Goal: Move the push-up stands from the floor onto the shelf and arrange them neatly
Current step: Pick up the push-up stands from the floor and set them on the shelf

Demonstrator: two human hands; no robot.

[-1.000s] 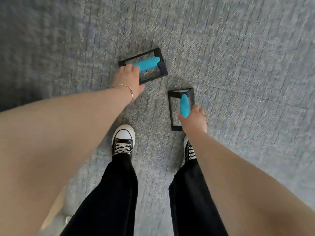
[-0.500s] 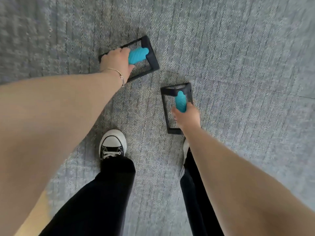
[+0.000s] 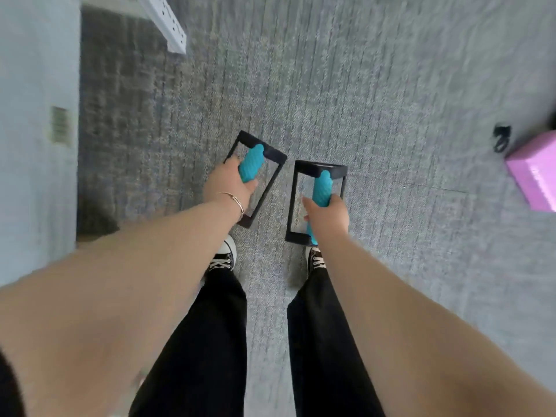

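Push-up stands, two of them, hang in my hands above the grey carpet, which fills most of what I see, with my black trousers and both bare forearms reaching down across it. Along the left edge runs a pale blue wall, and a white perforated rail slants in at the top left; I cannot tell what it belongs to. At the right edge a pink box lies on the carpet with a small black object just beside it, too blurred to name. My left hand is wrapped tight around the teal grip of the left stand, whose black rectangular frame tilts away to the left. My right hand is closed around the teal grip of the right stand, its frame pointing more straight ahead. Both stands appear lifted off the carpet, side by side and close but not touching, above and in front of my feet. My black-and-white sneakers, the left shoe and the right shoe, stand on the carpet beneath them. A thin bracelet circles my left wrist.
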